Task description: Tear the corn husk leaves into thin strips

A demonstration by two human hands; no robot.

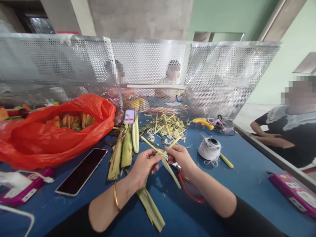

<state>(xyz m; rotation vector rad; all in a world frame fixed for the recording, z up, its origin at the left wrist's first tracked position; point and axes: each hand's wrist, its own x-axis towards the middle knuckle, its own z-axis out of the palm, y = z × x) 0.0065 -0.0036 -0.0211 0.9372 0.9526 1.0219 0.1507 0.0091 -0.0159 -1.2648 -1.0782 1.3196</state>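
Both hands meet over the middle of the blue table, pinching pale green leaf strips (pixel 172 172) that cross between the fingertips. My left hand (pixel 148 162) is closed on the strips from the left, and a gold bangle circles its wrist. From the right, my right hand (pixel 179 158) is closed on the same crossing, with one strip end sticking up. Below my left hand lies a folded long leaf piece (pixel 151 209). Red-handled scissors (pixel 189 189) rest under my right hand, partly hidden by it. Just beyond is a heap of leaf scraps (pixel 170 126).
Leaf sheaths (pixel 126 149) and a black phone (pixel 81 171) lie left, near a red plastic bag (pixel 56 138). A white string spool (pixel 209 149), a stalk and a yellow tool (pixel 202 123) are right. Purple power strips flank the table. A perforated panel (pixel 150 62) stands behind; people sit beyond it and at right.
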